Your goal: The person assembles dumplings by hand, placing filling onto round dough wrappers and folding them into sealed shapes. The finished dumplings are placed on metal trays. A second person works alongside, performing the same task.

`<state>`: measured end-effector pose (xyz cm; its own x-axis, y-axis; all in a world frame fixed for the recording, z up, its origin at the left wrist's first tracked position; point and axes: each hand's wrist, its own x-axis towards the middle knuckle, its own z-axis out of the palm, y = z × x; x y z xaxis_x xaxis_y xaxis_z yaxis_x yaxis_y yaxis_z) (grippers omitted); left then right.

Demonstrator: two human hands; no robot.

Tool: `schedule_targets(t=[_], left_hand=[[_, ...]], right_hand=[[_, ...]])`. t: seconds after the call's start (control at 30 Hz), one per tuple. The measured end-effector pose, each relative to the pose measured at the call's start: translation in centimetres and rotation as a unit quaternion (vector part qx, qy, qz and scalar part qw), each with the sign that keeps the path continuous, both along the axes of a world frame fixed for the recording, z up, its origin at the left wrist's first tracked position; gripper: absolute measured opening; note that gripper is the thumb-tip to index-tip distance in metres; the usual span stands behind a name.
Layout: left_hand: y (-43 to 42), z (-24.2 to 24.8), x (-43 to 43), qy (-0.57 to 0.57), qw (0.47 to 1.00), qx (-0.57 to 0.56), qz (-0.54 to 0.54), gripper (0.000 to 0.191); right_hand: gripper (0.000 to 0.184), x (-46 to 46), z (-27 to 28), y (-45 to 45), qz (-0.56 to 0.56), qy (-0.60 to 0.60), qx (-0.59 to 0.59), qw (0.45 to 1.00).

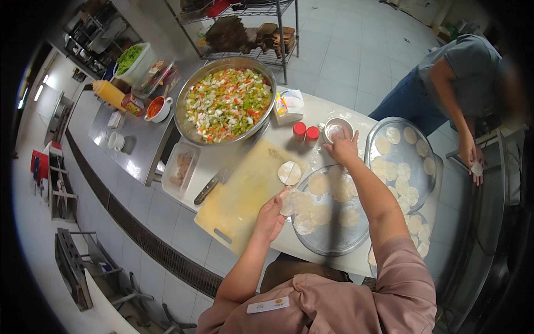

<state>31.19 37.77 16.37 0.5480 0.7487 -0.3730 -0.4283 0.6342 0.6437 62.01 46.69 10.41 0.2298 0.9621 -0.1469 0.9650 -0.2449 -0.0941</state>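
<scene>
My left hand holds a thin round dough wrapper by its edge, over the near left rim of a round metal tray with several wrappers on it. My right hand reaches into a small white cup, fingers spread at its mouth; what the fingertips touch is hidden. Another wrapper lies on the yellowed cutting board. Beside the board's far left edge rests a kitchen knife. Two red-lidded shakers stand left of the cup.
A large metal bowl of chopped vegetables stands at the far left, near a plastic container of ground filling. A second tray of wrappers lies right. A co-worker bends over at the right, holding a small pale round piece.
</scene>
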Motion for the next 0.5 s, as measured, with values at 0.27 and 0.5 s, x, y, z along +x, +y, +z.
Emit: schedule_targets(t=[0.27,0.5], left_hand=[[0.2,-2.8,1.3,-0.155,0.967,-0.19,0.061,0.045],[0.0,-3.0,4.4,-0.123,0.973,-0.196,-0.012,0.043]], right_hand=[[0.055,-4.4,2.2,-6.0,0.058,0.122,0.19,0.972],[0.071,-12.6,4.0,-16.2,0.162,0.195,0.146,0.956]])
